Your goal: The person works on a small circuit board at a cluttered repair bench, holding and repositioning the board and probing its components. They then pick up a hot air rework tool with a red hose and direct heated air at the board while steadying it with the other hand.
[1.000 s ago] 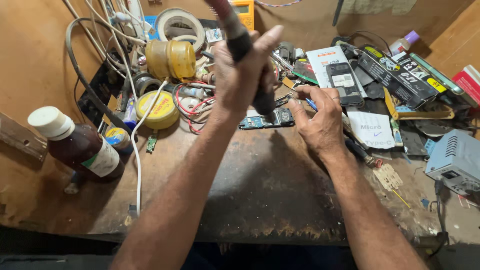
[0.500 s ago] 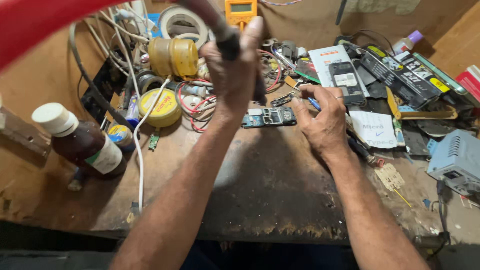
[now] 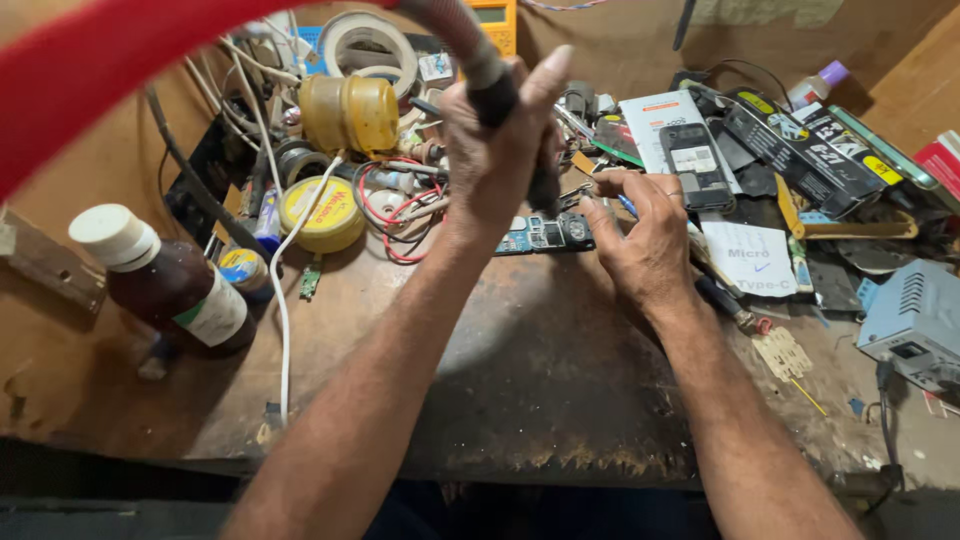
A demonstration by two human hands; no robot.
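My left hand [image 3: 497, 150] grips a black-handled hot-air wand [image 3: 487, 82], held upright with its nozzle pointing down at a small blue circuit board [image 3: 541, 235] on the wooden bench [image 3: 520, 370]. The wand's red hose [image 3: 110, 60] arcs across the top left, close to the camera. My right hand [image 3: 640, 235] rests on the bench just right of the board, fingers curled near its edge, pinching a thin blue-tipped tool [image 3: 626, 205]. Whether the fingers touch the board I cannot tell.
A brown bottle with a white cap [image 3: 165, 280] lies at left. Round yellow tins [image 3: 320, 210], tape rolls [image 3: 360, 40], red wires [image 3: 390, 215] and a white cable [image 3: 280, 300] crowd the back left. Phones [image 3: 695, 165], dark boxes [image 3: 800, 145] and a grey unit [image 3: 915, 320] fill the right.
The red hose has swung into view across the top left. My left hand has shifted the wand slightly toward the board. My right hand stays by the board.
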